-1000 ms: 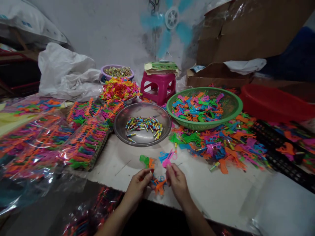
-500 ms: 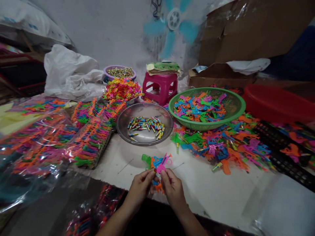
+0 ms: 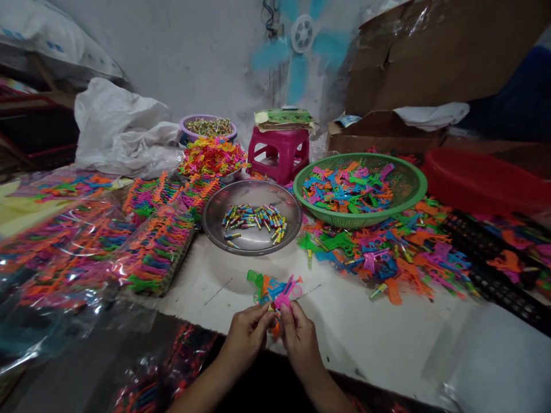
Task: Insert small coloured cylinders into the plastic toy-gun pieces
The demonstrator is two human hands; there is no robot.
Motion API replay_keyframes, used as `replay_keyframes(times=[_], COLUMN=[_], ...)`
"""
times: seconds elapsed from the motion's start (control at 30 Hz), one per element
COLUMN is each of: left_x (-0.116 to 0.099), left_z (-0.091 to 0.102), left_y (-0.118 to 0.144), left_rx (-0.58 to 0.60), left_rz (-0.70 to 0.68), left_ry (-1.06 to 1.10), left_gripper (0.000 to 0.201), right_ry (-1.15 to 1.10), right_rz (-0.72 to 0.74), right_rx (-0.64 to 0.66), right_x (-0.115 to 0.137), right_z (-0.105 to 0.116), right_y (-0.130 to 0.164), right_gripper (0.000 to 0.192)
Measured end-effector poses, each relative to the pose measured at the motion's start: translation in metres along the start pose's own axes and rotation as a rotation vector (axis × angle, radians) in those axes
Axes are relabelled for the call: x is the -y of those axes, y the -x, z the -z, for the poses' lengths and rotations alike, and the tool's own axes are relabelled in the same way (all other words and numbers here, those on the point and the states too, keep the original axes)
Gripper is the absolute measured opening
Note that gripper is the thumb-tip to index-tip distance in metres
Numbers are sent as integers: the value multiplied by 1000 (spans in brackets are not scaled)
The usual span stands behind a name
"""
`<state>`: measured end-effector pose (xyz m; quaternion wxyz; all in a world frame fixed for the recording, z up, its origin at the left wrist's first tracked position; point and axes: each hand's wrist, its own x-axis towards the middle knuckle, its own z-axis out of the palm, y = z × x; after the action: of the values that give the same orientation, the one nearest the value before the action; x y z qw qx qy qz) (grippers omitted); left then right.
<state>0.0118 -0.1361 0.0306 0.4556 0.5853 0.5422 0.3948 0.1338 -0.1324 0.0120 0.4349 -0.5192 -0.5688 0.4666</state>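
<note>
Pinching a small cluster of bright plastic toy pieces [image 3: 275,295] between them, the left hand [image 3: 247,335] and the right hand [image 3: 297,338] meet at the near edge of the white table top [image 3: 379,338]. Both hands are closed in a fingertip grip: the right hand's fingers hold a pink piece at the top of the cluster, and the left hand's fingers hold the orange and blue pieces just beside it. A green piece sticks out at the cluster's far left, resting on the table.

Beyond the hands stands a shallow round steel bowl [image 3: 224,226] with small multicoloured capsules [image 3: 253,218] scattered in it. To its right, a round green plastic basket [image 3: 408,186] holds a heap of coloured plastic toy parts, and a loose spread of the same parts [image 3: 387,255] lies on the table in front of it. On the left, clear plastic packets of sorted coloured toys [image 3: 150,252] lie stacked near the bowl. A pink plastic stool [image 3: 279,152] stands behind the bowl, and a red plastic tub [image 3: 482,183] sits at the far right.
</note>
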Motion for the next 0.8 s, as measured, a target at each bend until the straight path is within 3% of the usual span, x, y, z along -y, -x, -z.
replay_keyframes(times=[0.23, 0.33, 0.43, 0.53, 0.6, 0.67, 0.8], left_x=[-8, -7, 2, 11, 13, 13, 15], left_z=[-2, -3, -1, 7, 14, 23, 34], left_y=[3, 0, -7, -15, -17, -17, -17], left_rx=[-25, -14, 1, -181, -296, -348, -329], left_rz=[-19, 45, 198, 359, 470, 558, 609], left_ry=[63, 121, 170, 309, 510, 738, 1024], left_gripper=[22, 24, 33, 38, 36, 43, 51], right_ry=[-18, -58, -113, -251, -209, -16, 428], right_rz=[0, -35, -84, -137, -188, -186, 73], right_rx=[-18, 12, 25, -191, -299, -225, 229], right_x=[0, -1, -3, -6, -11, -18, -32], right_z=[-4, 0, 24, 62, 81, 86, 60], right_y=[7, 2, -22, -57, -72, -74, -47], right_gripper=[28, 30, 35, 37, 41, 44, 43])
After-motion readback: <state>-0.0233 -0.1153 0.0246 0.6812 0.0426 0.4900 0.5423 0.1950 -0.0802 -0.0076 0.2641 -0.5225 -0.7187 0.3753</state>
